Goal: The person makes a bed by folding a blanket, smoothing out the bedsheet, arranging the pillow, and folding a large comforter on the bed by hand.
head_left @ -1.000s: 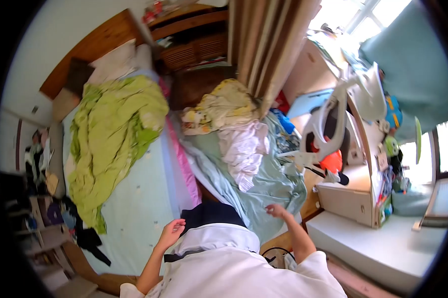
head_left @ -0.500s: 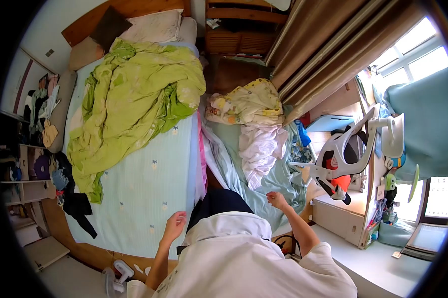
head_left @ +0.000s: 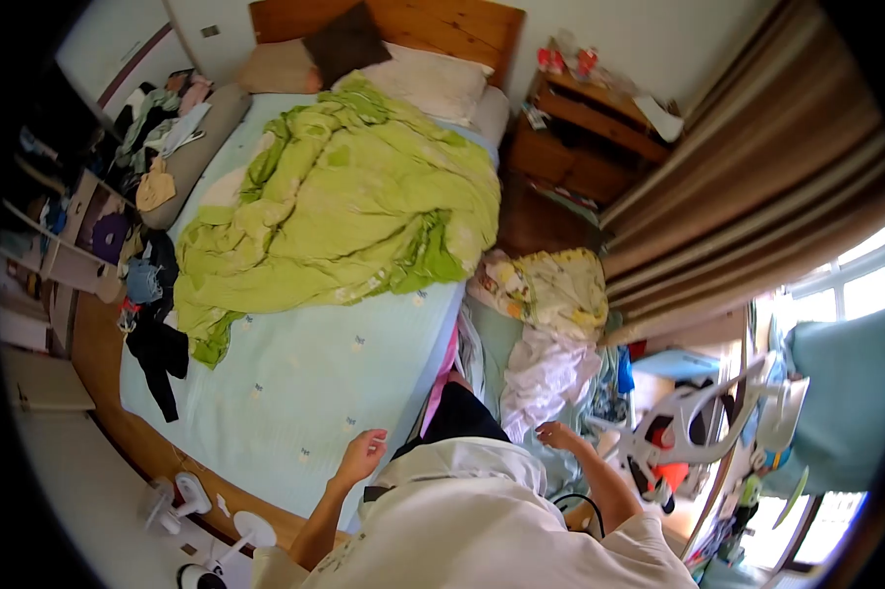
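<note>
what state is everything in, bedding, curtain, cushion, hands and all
green quilt: rumpled, unfolded
blue bed sheet: spread out, partly covered
white cloth: crumpled
yellow patterned cloth: bunched up
dark cushion: tilted
brown curtain: in folds, window partly uncovered
left hand: loosely open, empty
right hand: loosely open, nothing seen in it

Brn curtain (head_left: 756,187) nr window (head_left: 845,285), wood nightstand (head_left: 601,116) w/ red items (head_left: 568,63) on top, wht-framed chair (head_left: 693,454) lower R.
</note>
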### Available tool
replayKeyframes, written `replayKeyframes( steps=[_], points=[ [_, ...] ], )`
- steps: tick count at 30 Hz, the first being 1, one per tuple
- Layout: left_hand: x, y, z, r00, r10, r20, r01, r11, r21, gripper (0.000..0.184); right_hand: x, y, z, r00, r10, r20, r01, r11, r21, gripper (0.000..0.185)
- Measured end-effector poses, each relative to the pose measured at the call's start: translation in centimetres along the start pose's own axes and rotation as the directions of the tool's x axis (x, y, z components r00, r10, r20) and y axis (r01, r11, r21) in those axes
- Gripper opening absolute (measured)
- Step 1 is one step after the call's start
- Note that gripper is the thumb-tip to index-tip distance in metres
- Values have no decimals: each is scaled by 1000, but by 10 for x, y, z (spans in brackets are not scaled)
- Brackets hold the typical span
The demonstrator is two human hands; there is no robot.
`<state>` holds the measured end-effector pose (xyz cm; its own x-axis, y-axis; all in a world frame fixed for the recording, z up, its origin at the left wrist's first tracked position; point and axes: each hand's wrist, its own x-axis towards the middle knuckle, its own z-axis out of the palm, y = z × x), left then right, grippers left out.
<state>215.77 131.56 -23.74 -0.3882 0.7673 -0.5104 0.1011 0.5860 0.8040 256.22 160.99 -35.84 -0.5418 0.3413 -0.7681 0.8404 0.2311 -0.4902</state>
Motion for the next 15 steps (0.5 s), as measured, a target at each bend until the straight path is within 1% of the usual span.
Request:
replayKeyframes(
  steps=[2,3,4,6,7,9,10,12,14,15],
  points=[
    [13,-5,-5,999,-6,-48,5,1000,-8,28,28,-39,-58,998,-7,-58,9,1000,28,26],
    [19,-5,-7,997,-13,-76,12,1000,-11,28,58,-47,-80,982,-167,-93,164,986,-43,26],
    [26,-5,-7,994,-24,-107,22,1000,-17,28,86,-57,-103,970,-222,-100,216,974,-67,26],
    [40,-8,-7,981,-30,-190,25,999,-28,28,151,-101,-146,935,-342,-93,331,937,-113,26],
    [46,-5,-8,972,-47,-230,42,999,-26,28,181,-130,-164,924,-370,-96,356,925,-132,27],
    [58,10,-9,945,-116,-306,113,993,-29,28,249,-190,-191,881,-448,-153,399,876,-271,26],
    [63,12,-5,934,-139,-328,125,990,-64,28,284,-215,-197,854,-488,-179,416,849,-327,25],
    [73,9,9,915,-176,-363,141,983,-121,28,371,-268,-199,761,-636,-125,577,753,-315,33],
    [84,16,18,903,-266,-338,220,961,-166,27,411,-347,-205,791,-589,-168,509,785,-353,53],
    [88,25,20,895,-273,-354,246,962,-119,28,424,-388,-209,768,-618,-169,518,754,-404,60]
  ],
)
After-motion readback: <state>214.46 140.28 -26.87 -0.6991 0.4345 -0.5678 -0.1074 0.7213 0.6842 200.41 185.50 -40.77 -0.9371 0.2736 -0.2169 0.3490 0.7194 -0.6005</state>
